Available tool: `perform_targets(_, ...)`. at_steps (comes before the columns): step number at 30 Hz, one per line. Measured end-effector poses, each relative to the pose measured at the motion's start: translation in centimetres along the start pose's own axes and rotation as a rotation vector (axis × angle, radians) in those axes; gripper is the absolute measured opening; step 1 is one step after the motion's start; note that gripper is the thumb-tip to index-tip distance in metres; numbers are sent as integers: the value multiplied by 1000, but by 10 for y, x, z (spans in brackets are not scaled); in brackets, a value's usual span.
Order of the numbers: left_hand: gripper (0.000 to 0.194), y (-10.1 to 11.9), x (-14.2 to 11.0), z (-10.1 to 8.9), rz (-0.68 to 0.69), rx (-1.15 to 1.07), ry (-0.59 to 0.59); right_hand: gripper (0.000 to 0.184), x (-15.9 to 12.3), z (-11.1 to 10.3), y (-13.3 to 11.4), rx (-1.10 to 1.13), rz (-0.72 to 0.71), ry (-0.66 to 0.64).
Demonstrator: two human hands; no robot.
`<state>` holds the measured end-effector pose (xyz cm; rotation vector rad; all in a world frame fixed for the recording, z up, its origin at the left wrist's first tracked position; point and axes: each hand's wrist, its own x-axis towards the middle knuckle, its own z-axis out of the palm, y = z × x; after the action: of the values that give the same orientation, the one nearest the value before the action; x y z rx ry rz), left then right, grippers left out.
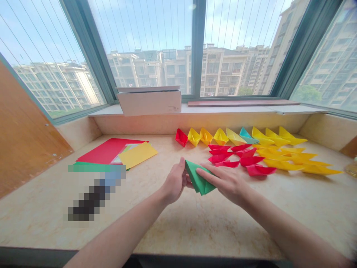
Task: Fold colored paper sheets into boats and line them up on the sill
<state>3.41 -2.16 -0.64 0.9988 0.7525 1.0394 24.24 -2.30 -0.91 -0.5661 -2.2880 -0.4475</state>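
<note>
Between my two hands is a folded piece of green paper, held a little above the stone counter. My left hand grips its left edge, thumb up along the side and other fingers partly hidden behind it. My right hand holds the paper from the right, its fingers lying across the front face. Just beyond my right hand stand rows of folded paper boats: red boats nearest, yellow boats farther right, and a back row with a red boat and a blue boat.
Left on the counter lie red paper sheets, a yellow sheet and a green sheet. A blurred-out dark object lies nearer me. A white box rests on the window ledge. A wooden panel bounds the left side.
</note>
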Motion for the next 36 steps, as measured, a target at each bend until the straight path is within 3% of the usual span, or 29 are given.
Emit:
perform_targets(7, 80, 3, 0, 0, -38, 12, 1, 54, 1, 3, 2, -37, -45, -51)
perform_targets(17, 67, 7, -5, 2, 125, 240, 6, 57, 0, -3, 4, 20, -34, -12)
perform_targets(24, 73, 8, -8, 0, 222, 338, 14, 61, -4, 2, 1, 83, -7, 15)
perform_targets(29, 51, 11, -8, -5, 298, 284, 17, 55, -6, 9, 1, 381, 171, 79)
perform_targets(33, 39, 18, -8, -4, 359, 339, 25, 24, -8, 8, 5, 554, 460, 105)
perform_targets(36, 36, 23, -9, -2, 350, 354, -3, 25, -8, 5, 8, 659, 642, 57)
